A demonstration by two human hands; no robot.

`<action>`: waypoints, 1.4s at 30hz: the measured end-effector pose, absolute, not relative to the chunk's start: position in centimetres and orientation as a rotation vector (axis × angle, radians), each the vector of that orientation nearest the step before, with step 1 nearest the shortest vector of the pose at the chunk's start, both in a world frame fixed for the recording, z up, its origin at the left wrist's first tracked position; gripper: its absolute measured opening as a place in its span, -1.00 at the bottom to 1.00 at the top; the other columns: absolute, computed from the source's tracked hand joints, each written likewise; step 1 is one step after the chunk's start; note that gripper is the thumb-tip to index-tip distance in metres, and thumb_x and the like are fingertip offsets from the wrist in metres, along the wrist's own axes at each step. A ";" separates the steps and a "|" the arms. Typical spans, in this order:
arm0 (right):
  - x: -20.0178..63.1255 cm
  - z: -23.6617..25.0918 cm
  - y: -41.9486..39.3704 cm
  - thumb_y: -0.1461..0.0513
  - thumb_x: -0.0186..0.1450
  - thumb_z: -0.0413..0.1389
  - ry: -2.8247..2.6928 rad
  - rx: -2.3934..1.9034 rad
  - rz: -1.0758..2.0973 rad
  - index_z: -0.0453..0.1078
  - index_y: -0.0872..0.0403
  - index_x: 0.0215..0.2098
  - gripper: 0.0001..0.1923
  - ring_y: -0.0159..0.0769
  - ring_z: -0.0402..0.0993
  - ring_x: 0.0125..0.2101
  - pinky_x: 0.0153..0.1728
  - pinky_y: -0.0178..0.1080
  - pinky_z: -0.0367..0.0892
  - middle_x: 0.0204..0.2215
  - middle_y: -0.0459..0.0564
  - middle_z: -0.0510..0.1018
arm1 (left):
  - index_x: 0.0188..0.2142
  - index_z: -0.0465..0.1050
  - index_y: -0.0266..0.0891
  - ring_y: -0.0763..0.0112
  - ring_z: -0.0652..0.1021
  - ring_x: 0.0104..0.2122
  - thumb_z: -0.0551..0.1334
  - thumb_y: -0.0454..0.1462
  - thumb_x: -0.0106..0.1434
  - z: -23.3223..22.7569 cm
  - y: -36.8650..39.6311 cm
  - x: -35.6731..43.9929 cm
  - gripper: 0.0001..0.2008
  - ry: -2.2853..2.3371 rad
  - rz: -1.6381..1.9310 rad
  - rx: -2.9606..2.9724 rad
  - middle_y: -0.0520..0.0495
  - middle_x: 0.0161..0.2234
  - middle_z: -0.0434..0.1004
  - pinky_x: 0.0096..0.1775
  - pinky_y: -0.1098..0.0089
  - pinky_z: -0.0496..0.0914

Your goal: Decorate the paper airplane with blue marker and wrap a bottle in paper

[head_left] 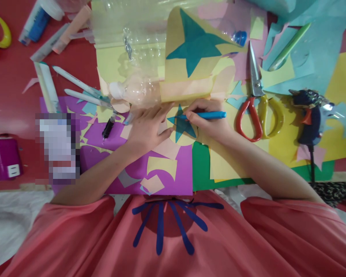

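Observation:
My right hand [212, 119] is closed around a blue marker [212, 115]. The marker's tip end points left, over a small teal star [182, 127] on a round pale-yellow piece of paper. I cannot tell whether the tip touches the star. Flat beside the star, its fingers stretched out, my left hand [147, 127] rests on paper scraps. Just beyond my hands, a pale-yellow sheet [173, 57] bearing a large teal star [192, 44] curls upward. A clear plastic bottle [141, 92] with a white cap lies left of that sheet.
Right of my hand lie scissors [257, 90] with red and yellow handles and a dark glue gun [311, 119] with its cord. A green pen [291, 46] is farther back. Several pens and markers [72, 29], a black cap-like piece [108, 128] and a purple box [4, 157] are left.

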State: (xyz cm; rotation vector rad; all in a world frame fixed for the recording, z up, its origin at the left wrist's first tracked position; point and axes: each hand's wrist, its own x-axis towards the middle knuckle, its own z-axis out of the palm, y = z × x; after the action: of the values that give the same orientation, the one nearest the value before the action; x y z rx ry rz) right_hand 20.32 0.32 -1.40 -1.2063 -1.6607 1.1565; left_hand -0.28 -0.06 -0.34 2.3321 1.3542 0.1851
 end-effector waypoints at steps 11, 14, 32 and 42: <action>20.5 -1.0 0.4 0.23 0.22 0.11 -1.725 -1.139 1.253 0.39 0.08 -0.49 -0.86 -0.41 0.34 -0.54 -0.48 -0.28 0.25 -0.57 -0.08 0.49 | 0.29 0.21 -0.22 0.14 0.54 -0.07 0.17 -0.24 0.29 -0.1 0.0 -0.1 -0.43 1.369 0.134 2.322 -0.13 -0.13 0.55 0.02 0.19 0.30; 20.6 -1.1 0.5 0.25 0.22 0.11 -1.725 -1.115 1.249 0.39 0.08 -0.49 -0.87 -0.42 0.32 -0.55 -0.50 -0.28 0.22 -0.58 -0.09 0.48 | 0.29 0.20 -0.20 0.15 0.53 -0.07 0.16 -0.25 0.29 -0.1 0.0 -0.1 -0.43 1.363 0.143 2.334 -0.12 -0.13 0.55 0.02 0.20 0.31; 20.5 -1.3 0.4 0.26 0.21 0.11 -1.691 -1.138 1.202 0.41 0.07 -0.50 -0.86 -0.40 0.38 -0.52 -0.45 -0.27 0.30 -0.55 -0.08 0.51 | 0.29 0.22 -0.24 0.13 0.54 -0.06 0.16 -0.22 0.31 -0.3 0.0 -0.2 -0.44 1.359 0.144 2.354 -0.15 -0.14 0.56 0.00 0.19 0.31; 20.4 -1.2 0.4 0.26 0.21 0.09 -1.673 -1.170 1.145 0.37 0.05 -0.50 -0.88 -0.38 0.38 -0.53 -0.47 -0.25 0.30 -0.55 -0.07 0.51 | 0.29 0.20 -0.19 0.14 0.54 -0.08 0.15 -0.19 0.33 -0.7 0.0 -0.3 -0.46 1.350 0.189 2.360 -0.11 -0.16 0.55 -0.01 0.21 0.31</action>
State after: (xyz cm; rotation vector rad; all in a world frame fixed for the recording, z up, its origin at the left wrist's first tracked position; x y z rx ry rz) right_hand 20.38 0.37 -1.19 -1.1705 -1.6728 1.1454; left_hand -0.31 -0.04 -0.67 2.3599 1.3497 0.1892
